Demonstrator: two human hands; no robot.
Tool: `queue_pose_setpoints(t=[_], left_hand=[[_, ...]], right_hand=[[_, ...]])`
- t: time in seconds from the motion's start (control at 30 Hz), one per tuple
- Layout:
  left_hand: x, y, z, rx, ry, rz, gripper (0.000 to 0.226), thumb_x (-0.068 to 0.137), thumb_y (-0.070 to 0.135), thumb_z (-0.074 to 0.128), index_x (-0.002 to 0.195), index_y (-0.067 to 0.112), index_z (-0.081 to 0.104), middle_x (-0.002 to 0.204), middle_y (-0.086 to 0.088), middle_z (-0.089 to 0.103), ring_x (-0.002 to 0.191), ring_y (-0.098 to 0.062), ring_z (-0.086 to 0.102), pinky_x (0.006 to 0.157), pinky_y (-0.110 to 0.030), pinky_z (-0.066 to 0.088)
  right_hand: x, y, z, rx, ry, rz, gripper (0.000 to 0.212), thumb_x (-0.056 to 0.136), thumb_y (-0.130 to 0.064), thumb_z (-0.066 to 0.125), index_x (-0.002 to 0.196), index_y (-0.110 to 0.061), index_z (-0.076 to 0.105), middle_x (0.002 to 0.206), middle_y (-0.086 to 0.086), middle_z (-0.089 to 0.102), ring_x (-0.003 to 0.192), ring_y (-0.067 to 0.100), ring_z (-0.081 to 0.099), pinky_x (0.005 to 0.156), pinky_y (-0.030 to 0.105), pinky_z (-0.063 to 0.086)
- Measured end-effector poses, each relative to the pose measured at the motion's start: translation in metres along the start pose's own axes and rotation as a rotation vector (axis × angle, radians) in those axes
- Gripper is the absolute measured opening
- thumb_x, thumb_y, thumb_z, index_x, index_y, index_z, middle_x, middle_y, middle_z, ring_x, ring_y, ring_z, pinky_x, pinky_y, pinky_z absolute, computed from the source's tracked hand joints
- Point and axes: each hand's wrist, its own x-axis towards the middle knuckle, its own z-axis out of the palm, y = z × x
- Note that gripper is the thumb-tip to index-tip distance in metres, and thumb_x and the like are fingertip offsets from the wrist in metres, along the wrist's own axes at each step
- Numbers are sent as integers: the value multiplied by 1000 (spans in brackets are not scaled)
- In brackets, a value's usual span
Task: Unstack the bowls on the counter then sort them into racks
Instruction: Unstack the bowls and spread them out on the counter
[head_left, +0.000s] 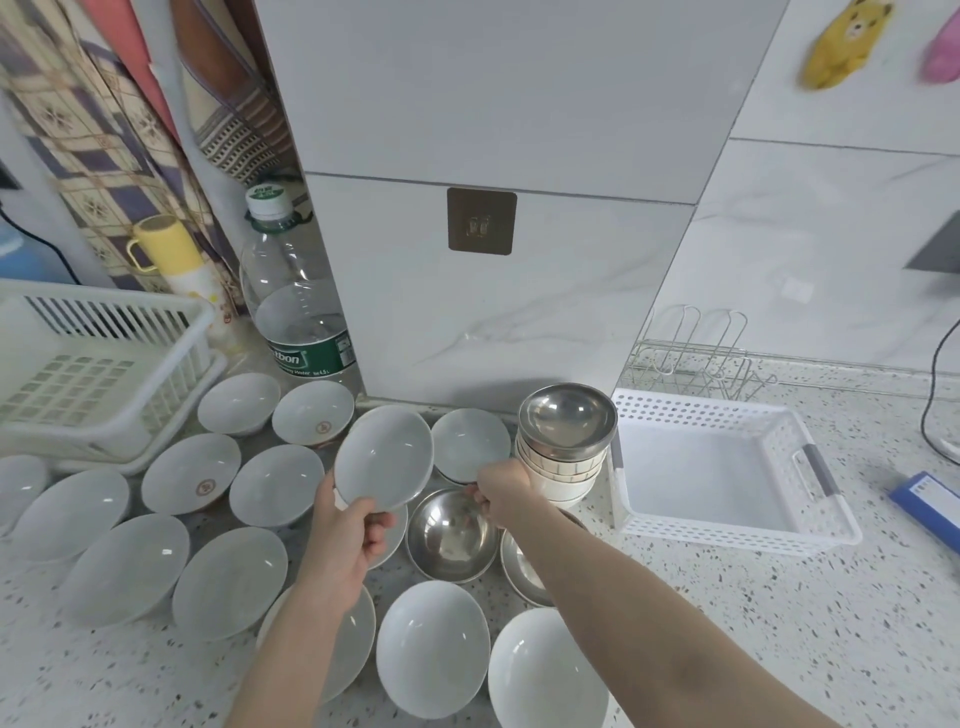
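Head view. Left hand (358, 525) pinches a pale ceramic bowl (383, 457) by its near rim, thumb on the inside, fingers curled underneath; the bowl is lifted off the counter (779, 623) and tilted toward the camera. Right hand (501, 493) reaches toward the remaining stack (563, 457), a steel bowl on top of white ribbed ones; its fingers are curled at the far rim of a steel bowl (451, 535) on the counter, but whether they grip it I cannot tell. Many bowls already lie singly across the counter. White slatted rack (104, 364) sits far left, perforated white basket (727, 467) right, just beside the stack.

Step in hand, as I judge it: set the lifted bowl down in free space. Advice: lower it level, clear of neighbouring rims to avoid chipping; steady the stack before lifting its slippery steel top.
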Motion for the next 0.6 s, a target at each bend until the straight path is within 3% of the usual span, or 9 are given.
queue_pose_setpoints(t=[0.17, 0.23, 0.33, 0.4, 0.6], left_hand=[[-1, 1, 1, 13, -5, -17, 54, 93, -6, 42, 138, 24, 43, 96, -18, 55, 42, -5, 50, 36, -17, 37], [-3, 1, 1, 13, -6, -12, 54, 93, -6, 42, 139, 23, 42, 93, -18, 56, 42, -5, 49, 36, -17, 37], [-8, 3, 1, 10, -4, -6, 54, 94, -7, 41, 139, 23, 42, 93, -18, 56, 42, -5, 50, 36, -17, 36], [-11, 4, 0, -1, -7, 2, 54, 93, -7, 41, 138, 23, 43, 94, -17, 56, 44, -5, 50, 36, -16, 36], [-22, 4, -13, -59, 7, 10, 51, 94, -7, 40, 137, 20, 43, 83, -15, 55, 42, -6, 48, 35, -17, 34]], right_hand=[[0, 0, 2, -75, 57, -46, 21, 86, 1, 41, 74, -3, 57, 55, 8, 58, 20, 9, 39, 30, 8, 25], [-2, 1, 5, -59, 79, -72, 20, 84, 1, 42, 77, -2, 60, 61, 10, 62, 37, 16, 50, 37, 16, 32], [-4, 2, 10, 15, 107, -128, 27, 88, -2, 42, 106, 3, 61, 93, 18, 68, 77, 30, 63, 54, 25, 43], [-6, 3, 11, 16, 133, -162, 32, 92, -7, 39, 118, 1, 56, 108, 20, 68, 93, 33, 66, 63, 28, 47], [-34, 8, 4, -20, 160, -235, 30, 92, -8, 38, 114, 4, 54, 96, 20, 65, 67, 25, 56, 43, 21, 35]])
